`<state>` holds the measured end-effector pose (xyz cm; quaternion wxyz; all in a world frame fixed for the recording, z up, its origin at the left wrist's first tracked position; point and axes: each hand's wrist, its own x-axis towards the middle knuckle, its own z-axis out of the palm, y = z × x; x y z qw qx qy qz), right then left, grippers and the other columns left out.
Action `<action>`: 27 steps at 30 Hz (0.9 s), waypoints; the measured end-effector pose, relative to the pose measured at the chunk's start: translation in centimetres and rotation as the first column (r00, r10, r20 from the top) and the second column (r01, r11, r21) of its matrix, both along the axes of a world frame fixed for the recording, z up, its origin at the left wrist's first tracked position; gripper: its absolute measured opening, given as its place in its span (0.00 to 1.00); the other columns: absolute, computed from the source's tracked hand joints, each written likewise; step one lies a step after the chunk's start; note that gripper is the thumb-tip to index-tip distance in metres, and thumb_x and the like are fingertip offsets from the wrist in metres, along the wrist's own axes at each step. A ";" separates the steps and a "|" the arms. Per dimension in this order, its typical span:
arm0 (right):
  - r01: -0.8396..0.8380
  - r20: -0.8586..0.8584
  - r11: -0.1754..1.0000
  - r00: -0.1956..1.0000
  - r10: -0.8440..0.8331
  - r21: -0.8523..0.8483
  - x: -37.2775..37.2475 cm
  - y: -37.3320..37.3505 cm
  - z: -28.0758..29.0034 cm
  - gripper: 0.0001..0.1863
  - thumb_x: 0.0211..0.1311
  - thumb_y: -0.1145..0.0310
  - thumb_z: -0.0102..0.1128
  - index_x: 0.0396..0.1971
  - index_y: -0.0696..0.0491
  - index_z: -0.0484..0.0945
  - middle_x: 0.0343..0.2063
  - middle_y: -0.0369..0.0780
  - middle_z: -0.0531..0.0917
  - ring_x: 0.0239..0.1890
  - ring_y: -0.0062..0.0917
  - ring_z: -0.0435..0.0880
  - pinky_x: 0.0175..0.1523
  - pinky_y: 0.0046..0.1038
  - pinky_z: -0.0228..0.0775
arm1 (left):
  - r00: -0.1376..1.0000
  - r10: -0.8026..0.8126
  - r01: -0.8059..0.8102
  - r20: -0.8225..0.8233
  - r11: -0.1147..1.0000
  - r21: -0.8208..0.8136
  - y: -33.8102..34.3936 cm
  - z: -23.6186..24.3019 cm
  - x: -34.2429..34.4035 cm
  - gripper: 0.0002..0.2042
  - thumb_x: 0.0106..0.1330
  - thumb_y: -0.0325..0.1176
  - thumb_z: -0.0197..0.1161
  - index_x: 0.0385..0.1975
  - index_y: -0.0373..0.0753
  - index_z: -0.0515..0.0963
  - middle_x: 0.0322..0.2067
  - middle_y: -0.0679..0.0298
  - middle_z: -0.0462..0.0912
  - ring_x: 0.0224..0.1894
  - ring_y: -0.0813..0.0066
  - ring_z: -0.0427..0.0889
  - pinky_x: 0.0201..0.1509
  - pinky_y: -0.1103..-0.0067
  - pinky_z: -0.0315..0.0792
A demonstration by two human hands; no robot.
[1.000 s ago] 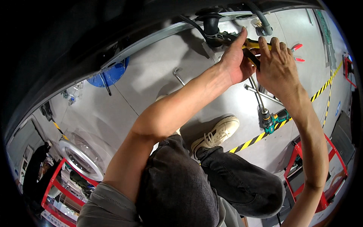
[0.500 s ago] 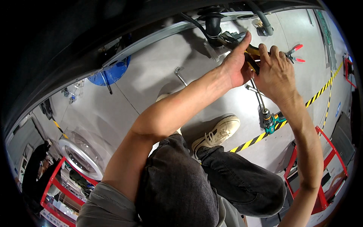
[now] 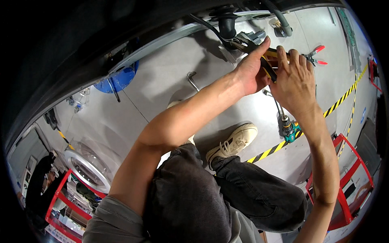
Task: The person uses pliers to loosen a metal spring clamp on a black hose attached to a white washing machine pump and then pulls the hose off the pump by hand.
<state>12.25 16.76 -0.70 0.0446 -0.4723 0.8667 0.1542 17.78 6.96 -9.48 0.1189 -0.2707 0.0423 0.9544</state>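
My left hand [image 3: 252, 72] and my right hand [image 3: 292, 81] are raised side by side at the underside edge of a dark appliance body. Between them they grip a yellow-and-black handled tool [image 3: 270, 60], probably pliers. Its nose reaches a metal fitting [image 3: 243, 39] beside a black hose elbow [image 3: 227, 25]. My left thumb presses up along the tool near the fitting. A grey corrugated hose [image 3: 279, 18] runs just above my right hand.
On the grey floor lie red-handled pliers [image 3: 317, 54], a teal cordless drill with a long bit [image 3: 288, 128], an L-shaped hex key [image 3: 192, 79] and a blue round object [image 3: 117, 81]. Yellow-black tape [image 3: 308, 125] crosses the floor. A washer door ring [image 3: 87, 172] and red frames [image 3: 348, 182] stand nearby.
Both hands have crept slightly up and closer to the fitting, still holding the tool. The view shifted a little.
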 end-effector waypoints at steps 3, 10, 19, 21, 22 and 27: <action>-0.021 -0.007 1.000 1.000 0.021 -0.021 0.1 0.1 -0.2 0.31 0.55 0.61 0.63 0.58 0.58 0.67 0.43 0.47 0.76 0.47 0.40 0.77 0.53 0.44 0.64 | 0.996 -0.052 0.051 -0.069 0.998 -0.020 -0.3 -1.4 0.2 0.22 0.66 0.59 0.60 0.41 0.45 0.78 0.36 0.69 0.81 0.38 0.77 0.78 0.39 0.78 0.73; -0.027 -0.126 1.000 0.992 0.027 0.000 2.0 0.8 -0.3 0.33 0.56 0.69 0.55 0.64 0.59 0.64 0.49 0.46 0.74 0.53 0.39 0.73 0.59 0.46 0.61 | 0.989 -0.077 0.082 -0.130 0.996 0.033 0.0 -2.2 1.2 0.14 0.69 0.49 0.60 0.42 0.46 0.78 0.36 0.72 0.82 0.37 0.79 0.81 0.40 0.78 0.76; 0.206 0.372 0.976 0.903 -0.216 0.066 2.5 0.4 1.6 0.43 0.53 0.46 0.65 0.60 0.63 0.67 0.45 0.52 0.77 0.48 0.45 0.80 0.50 0.43 0.72 | 0.966 -0.254 0.255 -0.049 0.967 0.014 -1.6 -2.6 3.4 0.15 0.69 0.47 0.61 0.38 0.41 0.80 0.23 0.71 0.78 0.24 0.79 0.77 0.34 0.74 0.76; 0.273 0.494 0.958 0.846 -0.199 -0.082 2.0 0.8 1.0 0.35 0.60 0.44 0.62 0.50 0.63 0.73 0.34 0.54 0.81 0.38 0.50 0.83 0.43 0.42 0.75 | 0.960 -0.279 0.279 -0.010 0.960 -0.022 -2.1 -2.5 4.1 0.18 0.68 0.49 0.62 0.38 0.38 0.80 0.23 0.69 0.78 0.22 0.81 0.73 0.31 0.77 0.71; 0.307 0.545 0.949 0.808 -0.223 -0.067 1.6 1.1 0.6 0.31 0.61 0.47 0.62 0.48 0.63 0.74 0.32 0.54 0.81 0.37 0.50 0.83 0.43 0.42 0.74 | 0.958 -0.288 0.288 -0.016 0.958 0.005 -2.2 -2.1 4.4 0.18 0.68 0.49 0.62 0.38 0.37 0.80 0.23 0.68 0.78 0.21 0.81 0.71 0.31 0.78 0.68; 0.480 0.680 0.877 0.643 -0.353 0.002 0.6 0.7 0.4 0.14 0.67 0.63 0.58 0.40 0.62 0.76 0.27 0.54 0.82 0.34 0.49 0.82 0.40 0.43 0.71 | 0.983 -0.181 0.181 0.004 0.982 -0.043 -2.4 -1.0 6.1 0.20 0.71 0.50 0.57 0.50 0.41 0.75 0.35 0.61 0.80 0.22 0.82 0.66 0.32 0.80 0.65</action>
